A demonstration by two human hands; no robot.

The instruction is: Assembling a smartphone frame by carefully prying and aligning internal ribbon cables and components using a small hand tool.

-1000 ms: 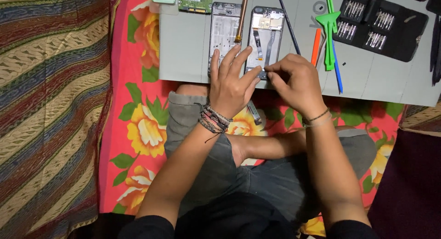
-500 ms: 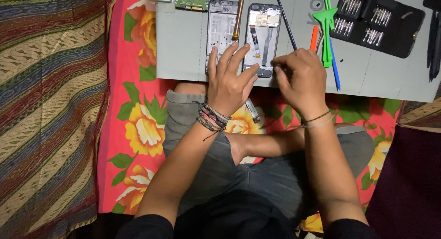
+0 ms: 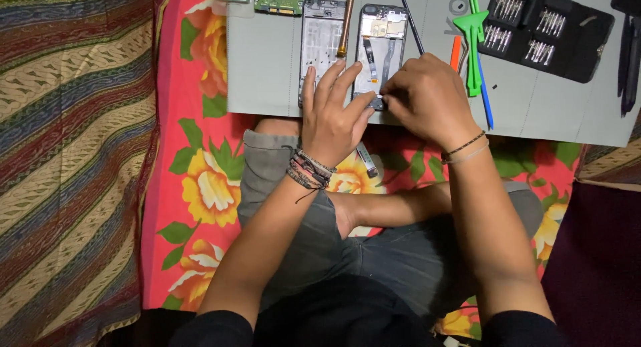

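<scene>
Grey mat (image 3: 267,60): hands (image 3: 380,107) on opened phone (image 3: 379,47).

- I see a grey work mat (image 3: 267,80) lying on floral bedding (image 3: 200,187).
- On it: an opened phone (image 3: 378,47), a phone frame (image 3: 320,40), a black bit case (image 3: 544,30).

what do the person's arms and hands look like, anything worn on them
Both forearms are bare, with black sleeves pushed up near the elbows. The left hand has a stack of dark braided and beaded bracelets at the wrist. The right hand has two thin bands at the wrist, one dark and beaded, one pale. No gloves.
</scene>
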